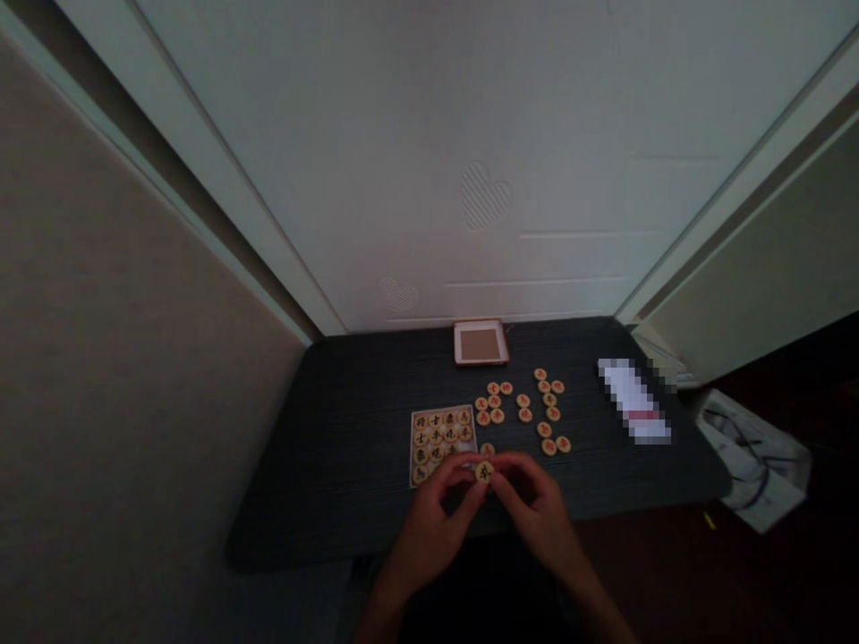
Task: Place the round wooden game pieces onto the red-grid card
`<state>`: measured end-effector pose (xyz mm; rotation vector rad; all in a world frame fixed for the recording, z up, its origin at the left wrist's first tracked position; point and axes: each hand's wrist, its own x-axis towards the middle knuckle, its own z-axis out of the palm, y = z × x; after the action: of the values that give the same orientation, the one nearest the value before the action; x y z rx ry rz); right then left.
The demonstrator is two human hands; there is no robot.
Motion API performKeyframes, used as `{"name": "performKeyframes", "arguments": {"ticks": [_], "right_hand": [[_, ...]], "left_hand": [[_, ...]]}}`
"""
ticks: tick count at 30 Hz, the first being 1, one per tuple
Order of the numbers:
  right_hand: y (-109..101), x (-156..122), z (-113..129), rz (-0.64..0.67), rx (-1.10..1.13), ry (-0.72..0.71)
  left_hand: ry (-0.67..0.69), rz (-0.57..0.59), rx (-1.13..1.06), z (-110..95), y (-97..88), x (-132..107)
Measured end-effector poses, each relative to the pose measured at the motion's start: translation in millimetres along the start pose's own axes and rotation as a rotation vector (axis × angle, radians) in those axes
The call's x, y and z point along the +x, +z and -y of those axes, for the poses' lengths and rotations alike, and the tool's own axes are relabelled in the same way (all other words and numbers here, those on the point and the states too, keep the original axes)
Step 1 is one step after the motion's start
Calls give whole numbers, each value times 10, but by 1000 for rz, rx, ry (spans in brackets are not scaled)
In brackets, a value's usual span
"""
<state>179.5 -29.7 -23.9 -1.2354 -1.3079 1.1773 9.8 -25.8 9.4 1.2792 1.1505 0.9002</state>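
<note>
A round wooden chess piece [484, 471] with a dark character is pinched between the fingertips of my left hand [439, 510] and my right hand [530, 505], just above the near edge of the dark table [335, 465]. Right behind my left hand lies a square tray [439, 443] filled with several black-marked pieces in rows. Several red-marked pieces [530, 410] lie loose on the table past my right hand.
A small square box lid [480, 343] sits at the table's far edge against the white wall. A blurred white item [634, 401] lies at the right. A white bag [752, 456] rests beyond the table's right edge.
</note>
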Motion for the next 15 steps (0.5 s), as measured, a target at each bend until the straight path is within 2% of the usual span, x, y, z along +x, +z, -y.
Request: {"name": "performKeyframes", "arguments": {"ticks": [9, 15], "right_hand": [[-5, -12, 39, -6, 1, 3], [12, -17, 27, 23, 13, 9]], "left_hand": [[-25, 37, -49, 7, 8, -9], [-12, -17, -22, 31, 53, 12]]}}
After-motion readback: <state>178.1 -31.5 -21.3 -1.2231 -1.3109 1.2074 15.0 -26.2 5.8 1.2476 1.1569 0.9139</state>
